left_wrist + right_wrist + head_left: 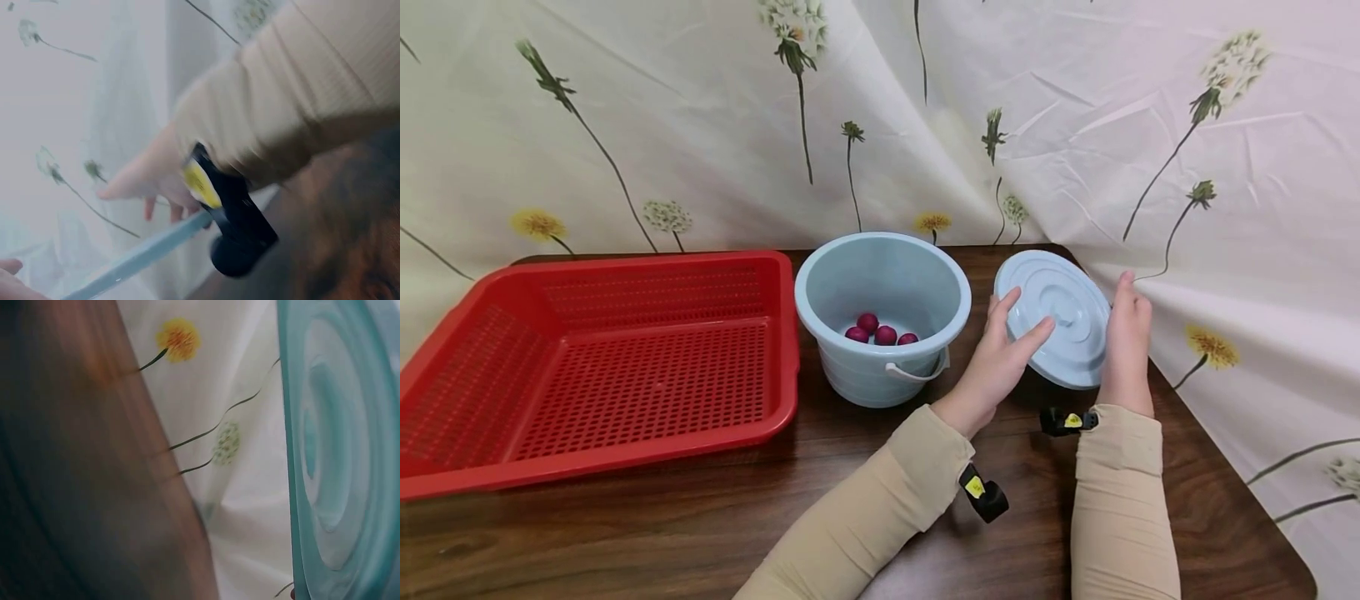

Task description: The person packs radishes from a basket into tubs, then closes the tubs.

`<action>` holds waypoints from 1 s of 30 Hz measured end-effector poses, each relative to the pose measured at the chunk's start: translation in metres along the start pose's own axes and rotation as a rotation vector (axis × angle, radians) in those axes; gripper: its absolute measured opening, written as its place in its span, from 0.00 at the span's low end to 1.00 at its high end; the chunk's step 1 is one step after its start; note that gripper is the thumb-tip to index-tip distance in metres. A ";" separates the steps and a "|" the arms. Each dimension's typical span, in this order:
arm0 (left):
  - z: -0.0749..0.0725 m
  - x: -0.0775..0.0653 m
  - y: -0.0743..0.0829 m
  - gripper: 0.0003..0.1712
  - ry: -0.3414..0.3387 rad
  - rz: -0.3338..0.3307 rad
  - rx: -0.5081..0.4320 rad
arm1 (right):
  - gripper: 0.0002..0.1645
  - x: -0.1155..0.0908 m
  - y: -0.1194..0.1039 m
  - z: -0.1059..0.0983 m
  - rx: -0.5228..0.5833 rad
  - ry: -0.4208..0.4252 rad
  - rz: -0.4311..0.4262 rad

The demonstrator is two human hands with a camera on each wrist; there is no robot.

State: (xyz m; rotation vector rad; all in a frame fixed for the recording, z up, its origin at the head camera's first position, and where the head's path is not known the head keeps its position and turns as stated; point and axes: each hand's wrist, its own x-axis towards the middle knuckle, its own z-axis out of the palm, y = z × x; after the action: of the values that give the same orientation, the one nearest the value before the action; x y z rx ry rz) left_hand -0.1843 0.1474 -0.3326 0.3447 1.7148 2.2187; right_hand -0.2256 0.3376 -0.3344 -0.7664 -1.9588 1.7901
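A round light-blue lid is held tilted above the table, its ringed top and small knob facing the head camera. My left hand grips its left edge, thumb over the top face and some fingers behind the rim. My right hand rests against the right edge with fingers extended upward; its thumb is hidden. Left of the hands stands a light-blue bucket, with several dark-red balls at its bottom. In the right wrist view the lid fills the right side.
A large red perforated basket sits at the left, its rim close to the bucket. The bucket's pale handle hangs at the front. Behind the dark wooden table hangs a white flower-patterned cloth, which also runs along the right edge.
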 end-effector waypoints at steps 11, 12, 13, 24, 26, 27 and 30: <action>-0.004 -0.026 0.044 0.39 -0.018 0.144 -0.105 | 0.37 -0.022 -0.029 0.001 0.089 0.046 -0.073; -0.006 -0.028 0.047 0.39 -0.020 0.163 -0.121 | 0.36 -0.025 -0.031 0.002 0.106 0.048 -0.082; -0.007 -0.029 0.050 0.39 -0.019 0.180 -0.135 | 0.35 -0.027 -0.034 0.002 0.115 0.047 -0.090; -0.026 -0.038 0.074 0.38 0.111 0.275 -0.120 | 0.28 -0.054 -0.050 0.013 0.222 0.008 -0.211; -0.028 -0.040 0.077 0.37 0.136 0.282 -0.118 | 0.28 -0.057 -0.052 0.014 0.218 0.001 -0.233; -0.029 -0.040 0.078 0.37 0.144 0.291 -0.121 | 0.27 -0.060 -0.053 0.014 0.217 -0.002 -0.241; -0.033 -0.042 0.082 0.36 0.166 0.313 -0.136 | 0.27 -0.066 -0.057 0.017 0.213 -0.019 -0.268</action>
State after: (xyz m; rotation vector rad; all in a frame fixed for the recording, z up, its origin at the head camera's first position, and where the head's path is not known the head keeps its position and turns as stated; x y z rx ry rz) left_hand -0.1663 0.0823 -0.2618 0.4320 1.6744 2.6402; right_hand -0.1919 0.2808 -0.2749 -0.3987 -1.7498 1.8066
